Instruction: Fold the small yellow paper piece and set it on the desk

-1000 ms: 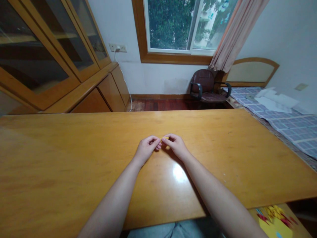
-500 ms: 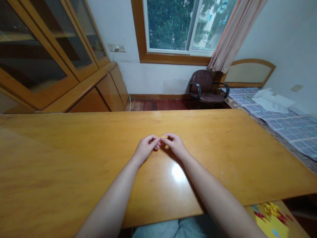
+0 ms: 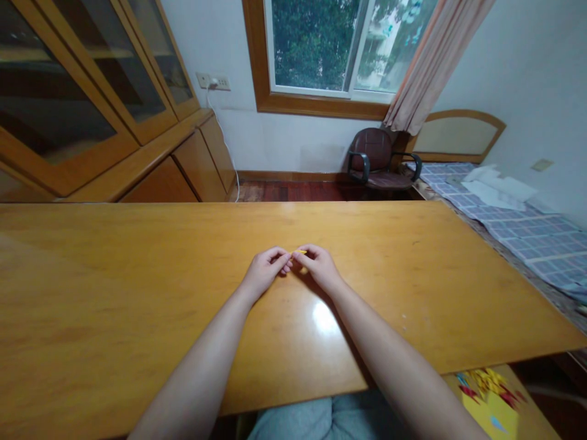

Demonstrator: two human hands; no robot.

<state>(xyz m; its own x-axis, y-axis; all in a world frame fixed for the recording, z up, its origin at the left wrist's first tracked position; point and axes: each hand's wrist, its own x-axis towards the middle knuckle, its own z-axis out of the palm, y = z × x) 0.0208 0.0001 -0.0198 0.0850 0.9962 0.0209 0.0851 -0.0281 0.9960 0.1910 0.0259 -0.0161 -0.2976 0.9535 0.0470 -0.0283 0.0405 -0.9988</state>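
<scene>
My left hand (image 3: 262, 271) and my right hand (image 3: 318, 266) rest together on the wooden table (image 3: 137, 293) near its middle. Both are curled, with their fingertips pinched on a small yellow piece of paper (image 3: 300, 252) between them. Only a thin yellow edge of the paper shows above my right fingers; the rest is hidden by the fingers. Both forearms stretch from the near edge across the tabletop.
A tray of yellow and coloured paper pieces (image 3: 490, 397) lies below the table's near right corner. Behind the table are a wooden glass-door cabinet (image 3: 92, 104), a dark office chair (image 3: 378, 159) under the window, and a bed (image 3: 527, 226) at right.
The hands stay pinched on the yellow paper with only slight finger movement. The view has shifted a little, so the hands and room appear slightly further left.
</scene>
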